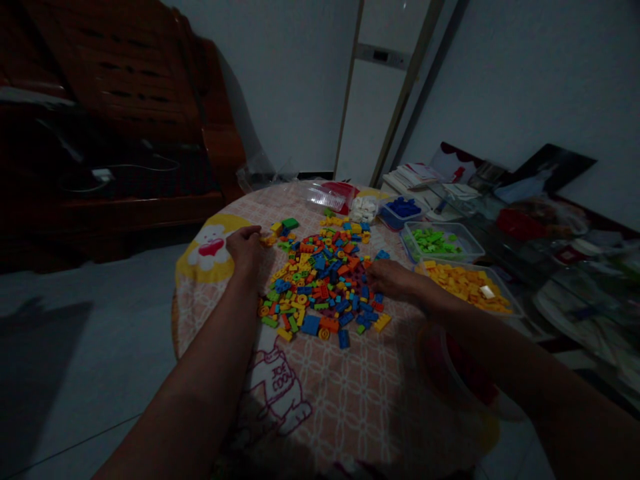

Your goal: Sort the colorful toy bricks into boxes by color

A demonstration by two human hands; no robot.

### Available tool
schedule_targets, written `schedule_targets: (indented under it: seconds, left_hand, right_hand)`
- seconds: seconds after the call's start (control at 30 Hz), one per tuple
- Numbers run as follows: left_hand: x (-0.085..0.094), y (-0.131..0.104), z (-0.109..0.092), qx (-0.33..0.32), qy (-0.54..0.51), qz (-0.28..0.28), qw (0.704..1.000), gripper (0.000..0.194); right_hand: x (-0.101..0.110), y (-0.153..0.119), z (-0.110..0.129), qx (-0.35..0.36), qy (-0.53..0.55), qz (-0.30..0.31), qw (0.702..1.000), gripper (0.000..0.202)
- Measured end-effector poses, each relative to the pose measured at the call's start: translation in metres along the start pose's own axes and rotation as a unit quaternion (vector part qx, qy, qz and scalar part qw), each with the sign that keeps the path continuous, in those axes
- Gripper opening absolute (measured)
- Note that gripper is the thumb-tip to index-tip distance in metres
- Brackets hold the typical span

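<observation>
A heap of mixed toy building bricks in orange, yellow, blue, green and red is spread over the round table. At its left edge rests my left hand, fingers apart and curved beside a few yellow and orange bricks. It seems to hold nothing. My right hand reaches into the heap's right side. Its fingers are closed together, with the tips low among blue and orange bricks, and what they hold, if anything, is too dark to make out. Purple bricks lie just left of those fingertips.
Clear boxes along the right hold yellow bricks, green bricks and blue bricks. White pieces sit beside them. A round tub with red contents is under my right forearm. Clear plastic packaging lies at the back.
</observation>
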State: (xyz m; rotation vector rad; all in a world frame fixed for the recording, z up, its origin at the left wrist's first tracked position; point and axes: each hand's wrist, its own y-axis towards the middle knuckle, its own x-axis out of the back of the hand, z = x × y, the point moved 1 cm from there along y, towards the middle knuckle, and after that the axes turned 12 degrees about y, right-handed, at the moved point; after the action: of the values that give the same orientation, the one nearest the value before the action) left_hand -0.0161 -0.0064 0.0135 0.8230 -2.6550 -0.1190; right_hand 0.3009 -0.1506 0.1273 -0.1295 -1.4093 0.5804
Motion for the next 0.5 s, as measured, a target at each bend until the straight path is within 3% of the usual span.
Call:
schedule_targets:
  seconds: [0.33, 0.5]
  left_hand:
    - [-0.0006, 0.0005, 0.0013, -0.001, 0.000, -0.001, 1.000, 0.025]
    - [-0.0010, 0.0018, 0.0009, -0.008, 0.011, -0.004, 1.000, 0.025]
  right_hand:
    - [0.0031, 0.0039, -0.0084, -0.023, -0.020, -0.006, 1.000, 0.024]
    - [0.0085, -0.0015, -0.0003, -0.004, -0.028, -0.004, 1.000, 0.023]
